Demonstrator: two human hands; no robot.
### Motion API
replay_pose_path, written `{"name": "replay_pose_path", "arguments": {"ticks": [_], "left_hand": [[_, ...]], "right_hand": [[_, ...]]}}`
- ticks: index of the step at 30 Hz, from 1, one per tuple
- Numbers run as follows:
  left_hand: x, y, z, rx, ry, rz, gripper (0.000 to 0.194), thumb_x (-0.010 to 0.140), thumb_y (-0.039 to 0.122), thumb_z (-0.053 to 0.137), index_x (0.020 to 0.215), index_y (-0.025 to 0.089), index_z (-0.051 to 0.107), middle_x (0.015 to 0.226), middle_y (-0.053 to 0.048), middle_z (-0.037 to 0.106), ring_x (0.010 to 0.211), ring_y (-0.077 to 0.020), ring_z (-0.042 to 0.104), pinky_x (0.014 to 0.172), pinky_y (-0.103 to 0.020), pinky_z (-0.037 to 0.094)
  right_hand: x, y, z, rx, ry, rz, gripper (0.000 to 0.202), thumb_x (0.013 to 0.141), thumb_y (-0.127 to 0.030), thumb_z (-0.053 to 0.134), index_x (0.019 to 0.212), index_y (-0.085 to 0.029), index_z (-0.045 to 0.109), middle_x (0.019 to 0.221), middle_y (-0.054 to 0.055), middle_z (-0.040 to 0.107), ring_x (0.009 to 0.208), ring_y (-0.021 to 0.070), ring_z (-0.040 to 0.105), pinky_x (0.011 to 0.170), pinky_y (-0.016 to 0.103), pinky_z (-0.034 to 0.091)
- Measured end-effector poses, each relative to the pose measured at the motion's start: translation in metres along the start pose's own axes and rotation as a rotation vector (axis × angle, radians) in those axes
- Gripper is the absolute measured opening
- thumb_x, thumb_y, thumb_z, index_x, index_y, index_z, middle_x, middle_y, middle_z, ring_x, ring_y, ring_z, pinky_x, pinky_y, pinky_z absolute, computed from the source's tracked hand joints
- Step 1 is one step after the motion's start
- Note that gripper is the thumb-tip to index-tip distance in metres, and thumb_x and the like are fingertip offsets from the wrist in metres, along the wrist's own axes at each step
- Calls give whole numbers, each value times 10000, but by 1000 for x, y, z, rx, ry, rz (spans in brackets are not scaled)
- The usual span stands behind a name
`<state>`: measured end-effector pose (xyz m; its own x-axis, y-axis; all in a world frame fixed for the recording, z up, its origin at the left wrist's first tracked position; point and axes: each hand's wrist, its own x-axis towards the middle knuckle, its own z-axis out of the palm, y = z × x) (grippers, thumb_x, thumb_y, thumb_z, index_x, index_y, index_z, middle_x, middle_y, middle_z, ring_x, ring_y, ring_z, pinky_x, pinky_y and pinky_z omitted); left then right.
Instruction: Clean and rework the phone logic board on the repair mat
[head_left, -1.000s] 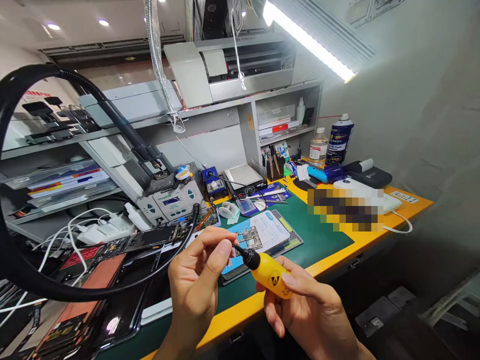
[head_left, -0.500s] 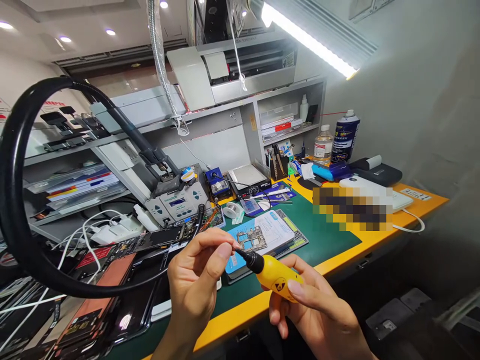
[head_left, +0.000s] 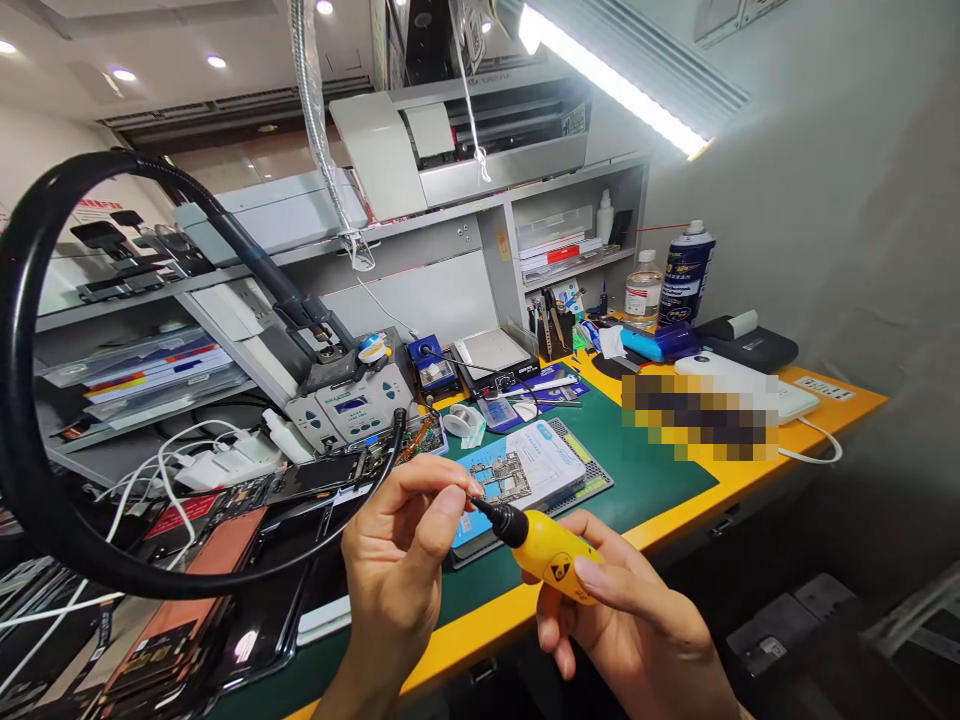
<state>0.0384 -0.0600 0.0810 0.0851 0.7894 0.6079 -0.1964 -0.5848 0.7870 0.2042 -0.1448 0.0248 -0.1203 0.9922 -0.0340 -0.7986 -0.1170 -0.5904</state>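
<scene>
We can't see yellow bottle (head_left: 555, 555) nozzle tip or base: left fingers (head_left: 435, 525), right hand (head_left: 637, 615) cover them. Pixelated patch (head_left: 697, 415) unreadable.

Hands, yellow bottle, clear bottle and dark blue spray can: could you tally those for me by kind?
Hands: 2 (left hand, right hand)
Bottles: 2 (yellow bottle, clear bottle)
Spray cans: 1 (dark blue spray can)
Total: 5

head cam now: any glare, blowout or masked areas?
Head view: lamp tube blown white; head view: glare spot on the glossy black panel, lower left; head view: mosaic patch overlapping the white device; head view: lower right dark, yellow bottle looks sharp.
</scene>
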Motion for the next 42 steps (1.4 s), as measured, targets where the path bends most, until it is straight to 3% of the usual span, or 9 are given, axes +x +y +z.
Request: {"name": "replay_pose_path", "arguments": {"ticks": [5,11,19,25,31,35,38,40,42], "left_hand": [[-5,0,2,-18,15,-73,88,896,318,821,921,239,852,840,-48,775,755,-154,722,690,-233,610],[-15,2,12,-37,65,-156,72,933,304,798,913,256,848,931,-31,770,855,-140,717,772,-211,608],[-11,-10,1,-11,-96,-195,125,927,348,814,951,235,861,954,-57,774,939,-173,744,859,-234,625],[-13,-13,-1,14,-194,-246,143,952,375,790,1029,275,856,1018,-47,780,971,-167,749,871,-215,616],[-13,-11,-4,65,-230,-294,198,949,446,786,1027,277,852,1055,-55,803,1037,-186,756,907,-220,615],[-14,-12,-4,132,-237,-328,289,897,503,828,1019,241,851,1000,-67,810,968,-198,769,880,-242,625],[-15,-13,-4,193,-233,-325,316,884,504,838,1027,222,846,975,-69,813,921,-200,775,852,-251,630],[-13,-12,-4,231,-228,-308,298,897,493,824,1016,220,841,1000,-65,819,938,-198,778,851,-243,627],[-6,-9,-2,267,-226,-281,282,904,489,811,989,221,832,992,-53,820,933,-190,779,839,-230,622]], "right_hand": [[7,1,-5,110,-66,51,265,904,-359,827,957,-129,707,934,109,778,643,187,749,526,230,562],[10,4,-7,288,-86,260,344,898,-412,820,868,-74,766,829,129,782,534,172,728,443,199,532],[20,19,-31,405,-182,458,501,964,-522,709,887,-32,783,721,142,789,481,195,731,433,219,533],[25,23,-37,499,-250,510,503,1011,-545,645,898,-66,748,718,102,789,529,214,767,411,236,503],[25,24,-38,571,-334,557,491,1066,-540,566,1040,-82,740,742,62,796,557,206,774,418,242,476],[27,27,-41,596,-357,540,479,1061,-503,582,1073,-53,744,755,70,799,570,207,783,415,241,484],[29,31,-41,545,-336,548,495,1046,-544,571,1024,-82,746,677,37,756,498,184,734,416,243,498],[30,28,-39,389,-324,546,579,985,-665,592,990,-106,741,665,38,736,474,186,705,402,247,487],[27,16,-32,100,-253,395,659,927,-761,611,1005,-118,735,771,85,767,542,204,723,425,251,487]]}}
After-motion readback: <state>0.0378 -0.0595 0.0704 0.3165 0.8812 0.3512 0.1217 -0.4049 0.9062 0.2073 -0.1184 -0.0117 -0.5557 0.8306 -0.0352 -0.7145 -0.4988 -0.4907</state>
